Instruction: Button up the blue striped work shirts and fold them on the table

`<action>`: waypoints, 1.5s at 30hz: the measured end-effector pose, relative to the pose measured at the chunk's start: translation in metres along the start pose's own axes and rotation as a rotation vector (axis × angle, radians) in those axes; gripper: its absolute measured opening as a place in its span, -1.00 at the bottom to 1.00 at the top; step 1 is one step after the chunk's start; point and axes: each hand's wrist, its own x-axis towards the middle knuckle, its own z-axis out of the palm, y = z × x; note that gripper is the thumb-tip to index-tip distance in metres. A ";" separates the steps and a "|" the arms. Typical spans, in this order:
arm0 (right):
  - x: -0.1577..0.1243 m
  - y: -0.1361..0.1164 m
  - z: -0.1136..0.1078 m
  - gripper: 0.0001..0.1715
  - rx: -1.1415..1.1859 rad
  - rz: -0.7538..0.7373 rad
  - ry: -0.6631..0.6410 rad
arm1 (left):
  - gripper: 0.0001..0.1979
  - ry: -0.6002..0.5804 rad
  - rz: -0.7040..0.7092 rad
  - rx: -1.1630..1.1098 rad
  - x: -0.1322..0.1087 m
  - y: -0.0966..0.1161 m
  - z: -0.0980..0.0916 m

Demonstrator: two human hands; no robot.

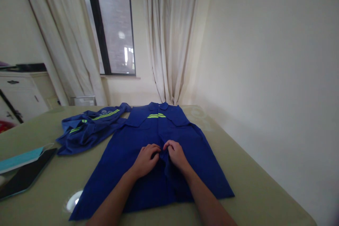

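A blue work coat (137, 185) lies spread out with its collar at the far end, its hem towards me and yellow-green stripes across the chest. Both hands are at its front opening, below the chest. My left hand (147, 159), fingers curled and closed, grips the left front edge. Opposite it, my right hand (177, 153) pinches the right front edge, where the cloth is lifted and rumpled. Whatever fastening lies between the fingertips is too small to make out.
A crumpled blue jacket (90, 132) with similar stripes lies left of the coat. Nearer on the left, a light-blue face mask (22, 158) rests on a dark tablet (29, 174). The greenish table (261, 187) runs beside a wall; curtains (172, 35) hang behind.
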 end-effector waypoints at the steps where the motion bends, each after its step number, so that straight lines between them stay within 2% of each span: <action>1: -0.001 -0.003 0.000 -0.66 -0.028 -0.005 -0.010 | -0.74 0.001 -0.017 -0.025 0.002 0.000 0.000; 5: -0.010 -0.015 -0.004 -0.88 -0.145 -0.058 -0.069 | -0.71 0.041 -0.129 -0.121 0.004 -0.002 0.004; 8: -0.016 -0.024 -0.010 -0.73 -0.242 -0.115 -0.155 | -0.66 0.074 -0.205 -0.273 0.004 -0.001 0.006; 10: -0.018 -0.028 -0.014 -0.68 -0.296 -0.138 -0.165 | -0.63 0.114 -0.233 -0.345 0.004 0.001 0.006; 13: -0.019 -0.031 -0.014 -0.70 -0.352 -0.201 -0.144 | -0.62 0.176 -0.253 -0.399 0.006 0.004 0.005; 18: -0.020 -0.030 -0.006 -0.83 -0.385 -0.341 -0.132 | -0.62 0.205 -0.241 -0.456 0.006 0.002 0.005; 21: -0.018 -0.027 -0.002 -0.84 -0.304 -0.304 -0.119 | -0.64 0.217 -0.234 -0.411 0.004 0.002 0.008; 24: -0.016 -0.023 -0.001 -0.85 -0.220 -0.198 -0.132 | -0.66 0.215 -0.235 -0.340 0.002 0.003 0.010; 27: -0.015 -0.022 0.000 -0.90 -0.211 -0.108 -0.108 | -0.66 0.162 -0.208 -0.345 0.004 0.001 0.008; 31: -0.014 -0.017 0.003 -0.89 -0.223 -0.014 0.006 | -0.66 0.050 -0.098 -0.372 0.005 -0.006 0.001; 33: -0.010 -0.011 0.001 -0.83 -0.156 0.034 -0.020 | -0.72 0.002 -0.056 -0.270 0.001 -0.008 -0.001; 35: -0.005 -0.004 -0.006 -0.85 -0.079 0.033 -0.095 | -0.75 -0.027 -0.032 -0.088 -0.004 -0.005 -0.001; 37: -0.002 0.001 -0.014 -0.83 -0.080 0.012 -0.149 | -0.66 -0.063 -0.016 0.071 -0.009 0.002 -0.002; 40: -0.003 -0.002 -0.024 -0.64 -0.253 0.079 -0.148 | -0.62 -0.157 0.015 0.173 -0.014 0.018 -0.008; 43: -0.007 -0.013 -0.023 -0.72 -0.465 0.128 -0.109 | -0.69 -0.230 0.024 0.204 -0.016 0.030 -0.018; 45: -0.006 -0.020 -0.016 -0.80 -0.538 0.075 -0.078 | -0.66 -0.264 0.005 0.171 -0.016 0.033 -0.022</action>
